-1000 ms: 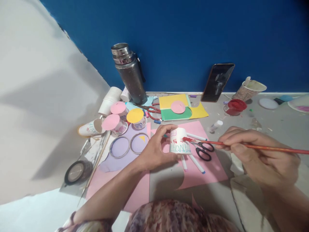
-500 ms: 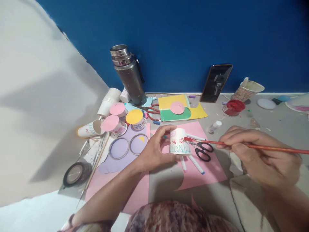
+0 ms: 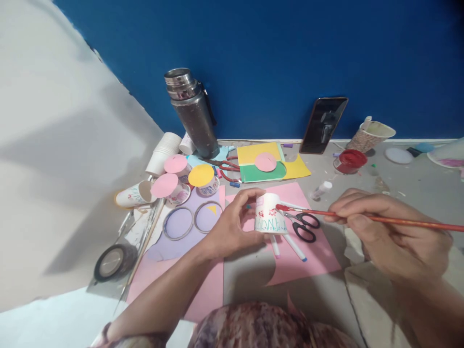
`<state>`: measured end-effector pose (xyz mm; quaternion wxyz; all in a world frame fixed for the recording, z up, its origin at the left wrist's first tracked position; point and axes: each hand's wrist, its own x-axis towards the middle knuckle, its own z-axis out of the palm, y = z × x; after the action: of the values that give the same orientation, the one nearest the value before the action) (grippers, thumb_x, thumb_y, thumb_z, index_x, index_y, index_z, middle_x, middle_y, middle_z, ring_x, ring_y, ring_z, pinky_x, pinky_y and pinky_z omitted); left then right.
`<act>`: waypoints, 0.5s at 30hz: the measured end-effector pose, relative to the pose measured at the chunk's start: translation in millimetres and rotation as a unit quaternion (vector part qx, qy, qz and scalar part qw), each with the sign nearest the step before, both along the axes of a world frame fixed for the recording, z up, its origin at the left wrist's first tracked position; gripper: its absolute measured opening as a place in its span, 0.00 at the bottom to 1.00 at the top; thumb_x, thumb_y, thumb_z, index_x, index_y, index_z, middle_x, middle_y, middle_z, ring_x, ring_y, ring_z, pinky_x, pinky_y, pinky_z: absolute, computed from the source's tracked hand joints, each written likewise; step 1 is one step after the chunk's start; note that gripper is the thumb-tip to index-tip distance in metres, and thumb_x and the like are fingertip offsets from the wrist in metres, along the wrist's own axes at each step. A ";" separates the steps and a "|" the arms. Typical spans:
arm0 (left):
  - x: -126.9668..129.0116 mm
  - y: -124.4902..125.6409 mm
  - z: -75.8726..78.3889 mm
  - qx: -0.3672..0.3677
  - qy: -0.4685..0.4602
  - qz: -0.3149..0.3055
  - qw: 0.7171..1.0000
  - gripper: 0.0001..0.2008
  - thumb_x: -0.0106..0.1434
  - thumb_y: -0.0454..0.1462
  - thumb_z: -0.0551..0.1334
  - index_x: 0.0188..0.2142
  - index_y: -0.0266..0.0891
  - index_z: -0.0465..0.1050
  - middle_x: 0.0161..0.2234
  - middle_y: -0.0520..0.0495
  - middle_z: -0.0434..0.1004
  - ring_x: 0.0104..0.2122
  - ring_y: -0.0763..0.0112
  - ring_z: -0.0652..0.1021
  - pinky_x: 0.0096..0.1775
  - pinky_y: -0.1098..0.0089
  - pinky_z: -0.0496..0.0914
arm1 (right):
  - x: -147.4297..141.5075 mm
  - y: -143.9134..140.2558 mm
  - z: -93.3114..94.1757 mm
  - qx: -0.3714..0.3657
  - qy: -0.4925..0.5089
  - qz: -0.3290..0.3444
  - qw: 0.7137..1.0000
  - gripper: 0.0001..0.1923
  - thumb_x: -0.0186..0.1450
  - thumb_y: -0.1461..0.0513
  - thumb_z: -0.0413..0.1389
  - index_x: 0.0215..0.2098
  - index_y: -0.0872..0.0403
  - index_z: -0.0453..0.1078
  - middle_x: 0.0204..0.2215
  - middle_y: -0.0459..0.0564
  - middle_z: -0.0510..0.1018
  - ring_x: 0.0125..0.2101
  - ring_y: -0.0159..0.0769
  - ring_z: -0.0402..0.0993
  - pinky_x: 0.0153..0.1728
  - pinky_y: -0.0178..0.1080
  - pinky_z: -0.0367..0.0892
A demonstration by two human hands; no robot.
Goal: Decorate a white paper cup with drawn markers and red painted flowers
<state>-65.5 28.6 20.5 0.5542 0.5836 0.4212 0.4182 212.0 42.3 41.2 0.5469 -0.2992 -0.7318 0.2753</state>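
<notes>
Thumb and fingers of my left hand (image 3: 235, 224) grip a white paper cup (image 3: 268, 220) that is held upside down. Green grass-like strokes run along its rim, with red dabs above them. In my right hand (image 3: 391, 227) is a thin paintbrush (image 3: 362, 217), pinched like a pen, its red-loaded tip at the right side of the cup. Whether the bristles touch the cup I cannot tell. Black-handled scissors (image 3: 304, 232) and white markers (image 3: 295, 247) lie beneath on pink paper (image 3: 319, 261).
Left of my hand stand small cups topped with pink and yellow discs (image 3: 201, 176), beside tape rings (image 3: 178, 223). A steel flask (image 3: 194, 116) and a phone (image 3: 324, 125) are at the blue wall. A jar of red paint (image 3: 350, 162) sits at right, near a small bottle (image 3: 322, 190).
The brush tip has shifted very slightly at the cup's right side. Both hands keep nearly the same place and hold.
</notes>
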 end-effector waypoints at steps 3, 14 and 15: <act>0.1 -0.5 -0.3 -0.001 0.003 -0.002 1.000 0.38 0.50 0.38 0.81 0.58 0.46 0.70 0.61 0.40 0.72 0.58 0.52 0.78 0.60 0.53 0.75 | 0.5 -0.2 0.3 0.006 0.000 0.014 1.000 0.14 0.68 0.72 0.59 0.45 0.50 0.81 0.32 0.48 0.82 0.33 0.41 0.80 0.34 0.46 0.75; 2.4 -1.9 0.5 -0.006 0.047 0.004 0.999 0.40 0.49 0.41 0.82 0.59 0.47 0.71 0.60 0.40 0.71 0.59 0.49 0.75 0.59 0.53 0.74 | -0.3 1.1 4.6 -0.005 -0.043 0.064 0.997 0.14 0.67 0.72 0.58 0.43 0.49 0.79 0.31 0.49 0.83 0.31 0.44 0.82 0.32 0.46 0.75; 2.5 -2.1 0.4 -0.008 0.048 0.004 0.999 0.40 0.48 0.41 0.82 0.59 0.47 0.71 0.60 0.40 0.71 0.58 0.50 0.75 0.58 0.53 0.74 | -0.4 1.0 4.7 -0.008 -0.049 0.066 0.997 0.14 0.68 0.72 0.58 0.43 0.49 0.79 0.31 0.49 0.83 0.31 0.44 0.82 0.32 0.47 0.75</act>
<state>-63.0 26.5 21.0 0.5361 0.5970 0.4530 0.3887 211.6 43.3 45.9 0.4886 -0.2680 -0.7734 0.3021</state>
